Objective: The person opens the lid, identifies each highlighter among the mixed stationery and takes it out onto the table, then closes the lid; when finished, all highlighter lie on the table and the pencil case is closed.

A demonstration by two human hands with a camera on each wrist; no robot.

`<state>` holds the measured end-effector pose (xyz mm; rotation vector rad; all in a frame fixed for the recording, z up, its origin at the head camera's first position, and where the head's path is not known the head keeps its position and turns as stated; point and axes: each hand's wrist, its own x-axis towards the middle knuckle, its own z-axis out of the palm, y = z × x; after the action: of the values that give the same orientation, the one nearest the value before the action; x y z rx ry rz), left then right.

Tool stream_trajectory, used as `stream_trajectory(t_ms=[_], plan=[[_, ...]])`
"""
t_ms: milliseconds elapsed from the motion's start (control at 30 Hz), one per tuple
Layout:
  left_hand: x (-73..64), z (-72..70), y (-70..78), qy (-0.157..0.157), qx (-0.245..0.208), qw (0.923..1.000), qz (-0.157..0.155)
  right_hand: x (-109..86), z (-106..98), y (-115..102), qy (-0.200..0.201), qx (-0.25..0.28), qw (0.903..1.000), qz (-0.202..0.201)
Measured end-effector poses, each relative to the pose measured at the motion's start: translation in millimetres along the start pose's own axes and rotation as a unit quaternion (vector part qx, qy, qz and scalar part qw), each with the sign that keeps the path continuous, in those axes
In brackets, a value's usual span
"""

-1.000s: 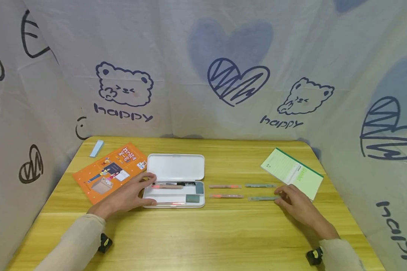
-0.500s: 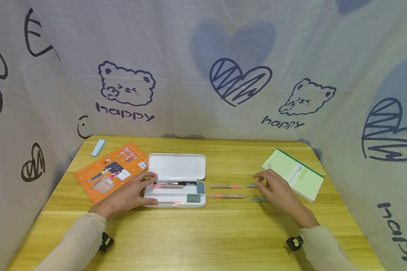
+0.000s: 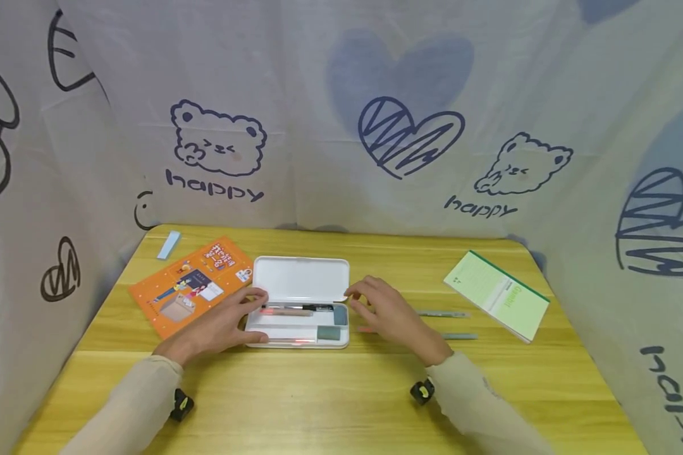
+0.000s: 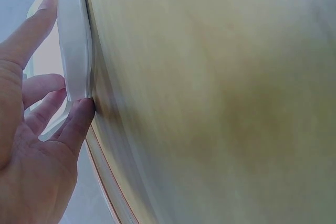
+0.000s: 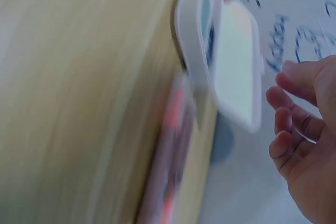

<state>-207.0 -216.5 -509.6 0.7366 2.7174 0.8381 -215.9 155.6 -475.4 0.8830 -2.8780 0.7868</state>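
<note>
A white pencil case (image 3: pixel 301 278) lies with its lid folded back. Inside are a pinkish pen (image 3: pixel 287 312), a black pen (image 3: pixel 321 308), a clear pen with a red part (image 3: pixel 296 341) and two grey-green blocks, one of them a dark green block (image 3: pixel 329 333). My left hand (image 3: pixel 219 325) holds the case's left end, thumb at the front edge and fingertips near the hinge. My right hand (image 3: pixel 389 316) hovers by the case's right side, holding nothing, fingers loosely bent. It mostly hides the pinkish pens (image 5: pixel 173 108) in the head view.
Two grey-green pens (image 3: pixel 444 314) lie right of the right hand. An orange book (image 3: pixel 190 284) is under the left forearm's far side, with a pale blue strip (image 3: pixel 169 245) behind it. A green notepad (image 3: pixel 498 294) lies at the right; a printed curtain (image 3: pixel 319 208) stands behind the table.
My right hand has moved left from the grey-green pens, across the pinkish pens, to the case's right side. My left hand has stayed at the case's left end.
</note>
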Motion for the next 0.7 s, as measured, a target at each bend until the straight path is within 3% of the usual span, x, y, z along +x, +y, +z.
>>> stream_trajectory(t_ms=[233, 467, 700], plan=[[1.2, 0.5, 0.2, -0.002, 0.0, 1.0, 0.002, 22.1, 38, -27, -0.049, -0.038, 0.9973, -0.041], [1.3, -0.1, 1.9, -0.001, -0.001, 1.0, -0.001, 32.8, 58, -40, -0.049, -0.092, 0.9928, -0.059], [0.3, -0.2, 1.9, 0.002, 0.008, 1.0, 0.003, 39.5, 69, -49, -0.043, -0.101, 0.9925, -0.055]])
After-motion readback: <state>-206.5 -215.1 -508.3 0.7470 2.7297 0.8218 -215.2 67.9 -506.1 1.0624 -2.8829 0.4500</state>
